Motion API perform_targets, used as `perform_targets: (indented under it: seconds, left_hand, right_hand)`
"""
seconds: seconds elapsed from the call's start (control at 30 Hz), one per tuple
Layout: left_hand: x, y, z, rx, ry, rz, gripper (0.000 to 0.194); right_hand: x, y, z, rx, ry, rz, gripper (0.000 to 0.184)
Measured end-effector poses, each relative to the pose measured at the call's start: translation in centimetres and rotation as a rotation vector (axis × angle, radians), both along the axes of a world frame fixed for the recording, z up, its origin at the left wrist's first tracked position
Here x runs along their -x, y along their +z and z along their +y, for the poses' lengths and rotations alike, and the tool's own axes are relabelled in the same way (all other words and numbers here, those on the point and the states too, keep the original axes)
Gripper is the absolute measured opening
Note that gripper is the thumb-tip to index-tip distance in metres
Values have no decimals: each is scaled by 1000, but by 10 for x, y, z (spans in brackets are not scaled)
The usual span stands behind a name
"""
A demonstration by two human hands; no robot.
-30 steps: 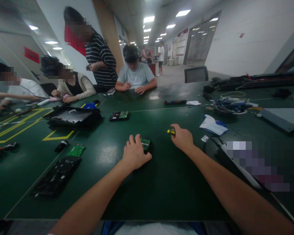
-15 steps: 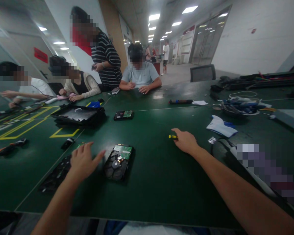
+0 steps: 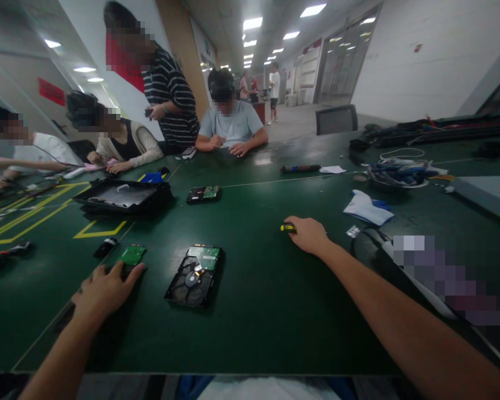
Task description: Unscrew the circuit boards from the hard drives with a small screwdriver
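Note:
My left hand (image 3: 104,291) reaches over a hard drive with a green circuit board (image 3: 132,254) at the left. Its fingers are spread across the drive and cover most of it; whether they press on it is hard to see. Just right of that hand, a second hard drive (image 3: 194,278) lies with its circuit board and round hub facing up. My right hand (image 3: 307,234) rests low over the table, closed around a screwdriver (image 3: 288,228), whose yellow and black handle end sticks out to the left. The screwdriver's shaft is mostly hidden by the hand.
Farther back lie another hard drive (image 3: 204,194) and a black tray (image 3: 125,195). A white glove (image 3: 367,208), a cable bundle (image 3: 395,173) and a long tool (image 3: 300,168) are on the green table (image 3: 258,322). Several people sit or stand across it.
My left hand has moved left and down onto the left hard drive. The right hand keeps the screwdriver at about the same place on the table. The view has shifted slightly.

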State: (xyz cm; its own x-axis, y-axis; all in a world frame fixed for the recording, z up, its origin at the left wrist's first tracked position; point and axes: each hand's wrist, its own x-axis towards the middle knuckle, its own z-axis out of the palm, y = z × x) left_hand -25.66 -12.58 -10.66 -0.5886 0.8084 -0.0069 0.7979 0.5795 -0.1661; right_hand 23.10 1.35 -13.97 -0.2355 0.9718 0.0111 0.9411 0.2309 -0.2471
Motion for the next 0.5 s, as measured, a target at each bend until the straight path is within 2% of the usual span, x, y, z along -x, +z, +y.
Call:
perform_targets:
  seconds: [0.1,0.23,0.33,0.5]
  left_hand:
    - [1,1,2,20,18,-70,92]
    - [7,-1,7,40,-33,-83,90]
    - [6,-4,14,19,-139,-77,88]
    - [-13,-2,37,-35,-320,-92,81]
  right_hand:
    - [0,-1,1,0,10,7,39]
    - [0,0,1,-4,20,5,39]
    - [0,-1,2,0,16,7,39]
    - [-1,-2,2,-3,7,15,39]
